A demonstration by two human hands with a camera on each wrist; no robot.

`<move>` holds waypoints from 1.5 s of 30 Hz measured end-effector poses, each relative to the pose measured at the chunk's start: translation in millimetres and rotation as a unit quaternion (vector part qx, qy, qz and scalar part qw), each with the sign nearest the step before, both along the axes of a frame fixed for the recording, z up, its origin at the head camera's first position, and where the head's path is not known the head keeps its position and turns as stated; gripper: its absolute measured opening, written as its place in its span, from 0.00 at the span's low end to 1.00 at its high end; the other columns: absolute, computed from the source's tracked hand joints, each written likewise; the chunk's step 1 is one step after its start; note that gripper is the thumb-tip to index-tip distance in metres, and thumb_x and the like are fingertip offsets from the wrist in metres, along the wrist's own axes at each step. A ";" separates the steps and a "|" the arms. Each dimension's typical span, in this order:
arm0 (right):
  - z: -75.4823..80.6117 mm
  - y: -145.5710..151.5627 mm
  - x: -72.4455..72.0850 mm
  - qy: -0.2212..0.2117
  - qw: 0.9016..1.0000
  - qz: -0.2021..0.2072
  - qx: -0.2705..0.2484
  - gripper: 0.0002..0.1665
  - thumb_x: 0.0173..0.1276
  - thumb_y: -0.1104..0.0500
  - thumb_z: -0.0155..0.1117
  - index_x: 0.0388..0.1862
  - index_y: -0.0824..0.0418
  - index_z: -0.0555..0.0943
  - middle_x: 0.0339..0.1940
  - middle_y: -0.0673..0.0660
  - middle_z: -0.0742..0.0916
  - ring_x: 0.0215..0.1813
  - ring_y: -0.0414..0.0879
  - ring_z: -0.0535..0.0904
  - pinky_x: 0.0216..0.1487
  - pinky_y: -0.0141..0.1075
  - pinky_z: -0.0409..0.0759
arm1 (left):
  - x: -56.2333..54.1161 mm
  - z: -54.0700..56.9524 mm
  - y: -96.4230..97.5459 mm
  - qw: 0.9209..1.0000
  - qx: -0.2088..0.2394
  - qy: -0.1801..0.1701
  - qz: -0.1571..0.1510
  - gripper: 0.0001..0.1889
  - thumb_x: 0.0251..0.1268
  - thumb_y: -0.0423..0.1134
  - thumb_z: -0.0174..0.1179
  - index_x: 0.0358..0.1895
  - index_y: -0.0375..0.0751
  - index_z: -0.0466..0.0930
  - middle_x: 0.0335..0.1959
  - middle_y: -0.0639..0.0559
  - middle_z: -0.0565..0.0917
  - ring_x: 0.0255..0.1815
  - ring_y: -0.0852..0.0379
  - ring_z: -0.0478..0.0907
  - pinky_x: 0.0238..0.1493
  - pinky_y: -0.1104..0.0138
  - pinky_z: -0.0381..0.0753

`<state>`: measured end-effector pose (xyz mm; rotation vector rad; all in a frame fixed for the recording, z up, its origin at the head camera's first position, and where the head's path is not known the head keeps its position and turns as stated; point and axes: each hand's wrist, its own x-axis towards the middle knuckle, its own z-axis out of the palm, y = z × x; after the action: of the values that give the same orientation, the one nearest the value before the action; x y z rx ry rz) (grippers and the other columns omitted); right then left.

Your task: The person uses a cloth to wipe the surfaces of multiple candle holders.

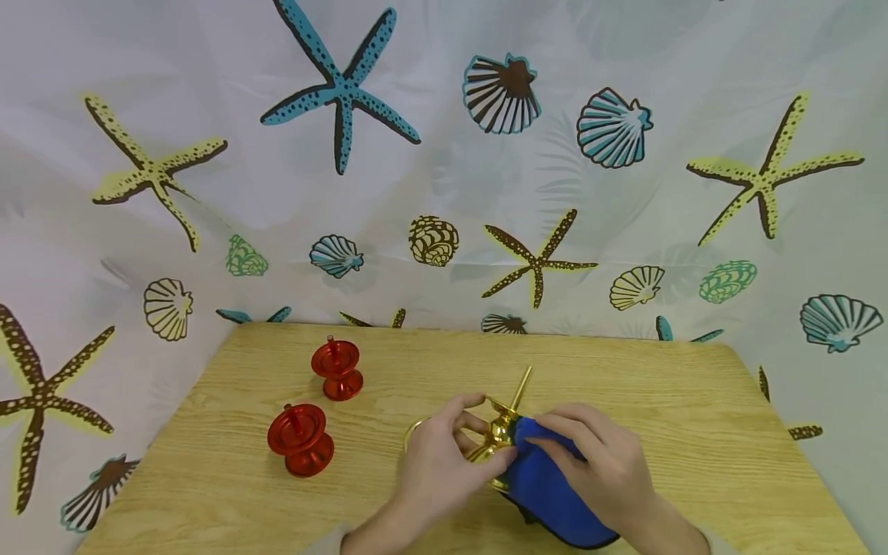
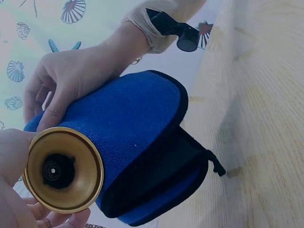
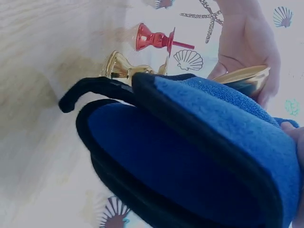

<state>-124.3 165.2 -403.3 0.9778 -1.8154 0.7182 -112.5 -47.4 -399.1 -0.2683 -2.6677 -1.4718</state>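
"Gold pricket candle holder [image 1: 501, 432]: where's it kept, pls?"

"Held tilted over the wood-grain table [image 1: 694, 432], w/ its thin spike [image 1: 521, 388] pointed upward and its hollow base [image 2: 85, 175] turned toward the L wrist cam."

"Grip?"

"By the L hand [image 1: 451, 455], the holder is grasped betw. thumb and fingers. By the R hand [image 1: 610, 462], the blue cloth w/ black edging [image 1: 555, 493] is pinched, right up against the metal."

"Main risk?"

"Slippage, prob. Smooth, shiny metal is being relied on for hold; if it's pushed or twisted too hard through the cloth, the holder could be spun loose and dropped, and the tabletop dented."

"And the spike?"

"Could be bent, or the fabric snagged, if the cloth is dragged sideways over it. R fingers could be poked too, as they're placed v. near."

"Neighbours?"

"Second gold candle holder [image 3: 121, 69] is stood near the L hand, mostly hidden in the head view, so it could be tipped if that hand is lowered carelessly. It might also be hooked by the cloth's loose black loop [image 3: 90, 88]. Nearer red candle holder [image 1: 301, 439] and farther red candle holder [image 1: 338, 370] are set well off to the L, so a bump's less likely."
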 end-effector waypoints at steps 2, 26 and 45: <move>-3.1 2.6 -2.2 0.011 1.000 0.005 -0.009 0.18 0.79 0.51 0.65 0.40 0.65 0.90 0.34 0.58 0.90 0.30 0.47 0.88 0.33 0.32 0.87 | 0.3 1.2 -0.8 0.999 0.026 -0.019 -0.006 0.34 0.55 0.52 0.79 0.65 0.45 0.81 0.40 0.56 0.91 0.30 0.67 0.82 0.30 0.72 0.79; -18.8 1.9 -7.4 -0.021 0.999 0.029 -0.041 0.16 0.78 0.52 0.66 0.38 0.64 0.89 0.33 0.57 0.89 0.30 0.47 0.87 0.35 0.29 0.86 | -1.6 -3.3 -1.0 0.999 0.040 -0.026 0.001 0.34 0.55 0.51 0.79 0.65 0.44 0.80 0.39 0.55 0.90 0.29 0.67 0.79 0.30 0.71 0.78; 2.2 -15.5 10.0 -0.073 0.997 -0.006 0.013 0.20 0.81 0.48 0.59 0.42 0.60 0.90 0.34 0.53 0.89 0.30 0.43 0.87 0.33 0.28 0.85 | 3.4 -13.0 4.1 0.988 -0.123 0.090 0.026 0.34 0.55 0.48 0.78 0.67 0.48 0.80 0.41 0.61 0.92 0.34 0.64 0.87 0.34 0.70 0.79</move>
<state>-114.2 149.6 -401.1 0.9512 -1.9609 0.7777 -109.1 -43.3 -412.1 -0.3271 -2.6834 -1.0467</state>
